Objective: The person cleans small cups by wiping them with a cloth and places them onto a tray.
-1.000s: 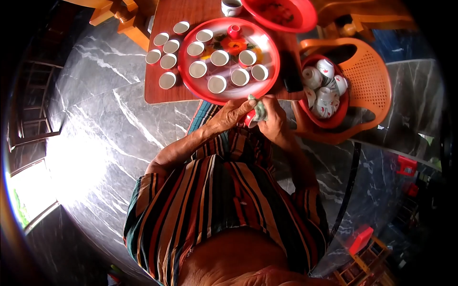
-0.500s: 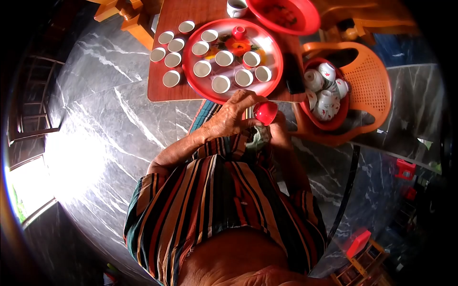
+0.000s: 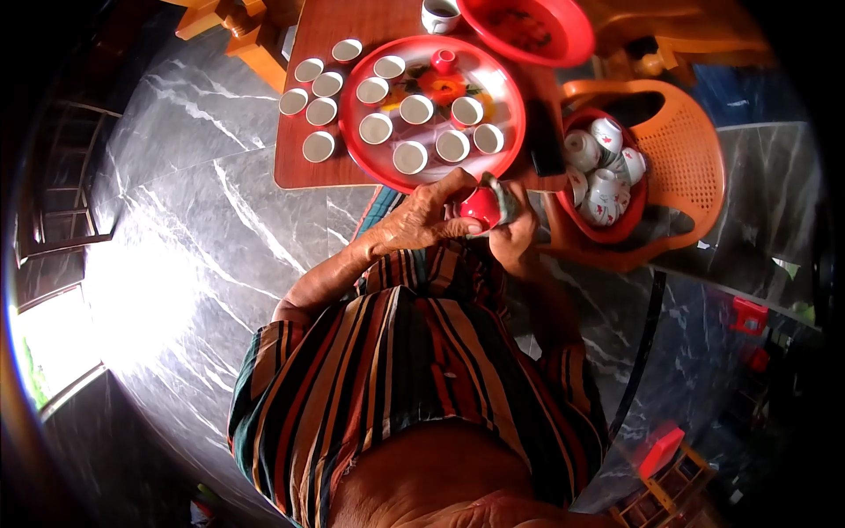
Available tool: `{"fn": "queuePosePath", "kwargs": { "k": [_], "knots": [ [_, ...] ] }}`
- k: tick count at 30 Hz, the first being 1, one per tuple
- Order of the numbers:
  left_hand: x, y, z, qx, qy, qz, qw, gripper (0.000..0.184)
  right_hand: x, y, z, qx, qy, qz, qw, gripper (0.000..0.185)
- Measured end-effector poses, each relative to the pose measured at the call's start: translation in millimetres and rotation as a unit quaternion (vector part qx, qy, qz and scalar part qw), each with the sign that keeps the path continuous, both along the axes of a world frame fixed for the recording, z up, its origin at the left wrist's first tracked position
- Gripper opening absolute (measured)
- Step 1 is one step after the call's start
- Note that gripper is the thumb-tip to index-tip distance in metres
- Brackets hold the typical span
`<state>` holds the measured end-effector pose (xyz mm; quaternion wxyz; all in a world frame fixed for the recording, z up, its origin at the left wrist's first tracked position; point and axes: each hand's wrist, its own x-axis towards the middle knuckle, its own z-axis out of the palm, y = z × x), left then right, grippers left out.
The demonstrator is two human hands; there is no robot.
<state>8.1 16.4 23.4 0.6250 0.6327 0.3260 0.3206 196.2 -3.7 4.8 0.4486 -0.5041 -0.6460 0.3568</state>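
Between my hands, just off the table's front edge, is a small red cup [image 3: 479,209]. My left hand [image 3: 429,215] grips it from the left, fingers over the top and thumb below. My right hand [image 3: 518,227] presses a pale greenish cloth [image 3: 505,201] against the cup's right side. Beyond them lies a round red-rimmed tray [image 3: 350,132] with a flower pattern, carrying several white-lined cups [image 3: 415,110] and one red cup turned upside down [image 3: 444,61]. More white-lined cups [image 3: 319,147] stand on the table left of the tray.
The brown table [image 3: 290,172] also holds a white mug [image 3: 439,16], a large red basin [image 3: 576,35] and a dark flat object [image 3: 547,145]. On an orange chair [image 3: 695,158] at the right, a red basin [image 3: 607,235] is filled with white patterned cups [image 3: 604,187].
The red cup has turned and shifted slightly left in my hands. The cloth, which hung below the cup, is now up against its right side, with my right hand on it.
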Motion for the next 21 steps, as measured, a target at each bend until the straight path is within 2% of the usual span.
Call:
{"fn": "queuePosePath", "kwargs": {
  "k": [1, 2, 4, 5, 6, 10, 12, 14, 15, 16, 18, 20, 21],
  "knots": [
    [3, -1, 5, 0.013, -0.042, 0.019, 0.999, 0.055, -11, 4, -15, -0.018, 0.14, 0.006, 0.99, 0.022],
    [2, 0, 2, 0.013, -0.042, 0.019, 0.999, 0.055, -7, 3, -21, -0.111, 0.212, 0.054, 0.969, 0.027],
    [2, 6, -1, 0.267, 0.074, 0.034, 0.96, 0.055, -12, 1, -37, -0.285, 0.388, 0.02, 0.876, 0.03],
    [1, 5, -1, 0.297, 0.101, 0.046, 0.948, 0.056, -9, -1, -42, -0.284, 0.388, 0.018, 0.877, 0.03],
    [1, 5, -2, 0.298, 0.1, 0.044, 0.948, 0.056, -5, -4, -46, -0.319, 0.427, 0.054, 0.845, 0.032],
    [1, 5, 0, 0.28, 0.083, 0.018, 0.956, 0.054, 3, -15, -39, -0.445, 0.555, 0.201, 0.673, 0.037],
    [1, 1, 2, 0.261, 0.081, 0.015, 0.962, 0.053, -13, -18, -11, -0.286, 0.385, 0.089, 0.873, 0.035],
    [2, -6, -4, 0.041, -0.018, 0.038, 0.998, 0.058, -7, -9, -10, -0.121, 0.276, 0.02, 0.953, 0.035],
    [1, -4, -10, 0.038, 0.012, 0.047, 0.998, 0.067, 0, -10, -6, 0.019, 0.076, -0.011, 0.997, 0.035],
    [-1, -1, -15, 0.037, 0.013, 0.048, 0.998, 0.067, -1, -8, 1, 0.052, 0.002, -0.019, 0.998, 0.033],
    [-3, 3, -23, -0.043, -0.051, -0.022, 0.998, 0.071, 4, -7, 0, 0.155, -0.137, -0.037, 0.978, 0.032],
    [-4, 5, -27, -0.054, -0.051, -0.034, 0.997, 0.072, 11, -1, 4, 0.268, -0.21, 0.039, 0.939, 0.043],
    [-4, 5, -21, -0.012, -0.012, -0.048, 0.999, 0.075, 9, 5, 8, 0.337, -0.178, 0.09, 0.92, 0.052]
  ]
}}
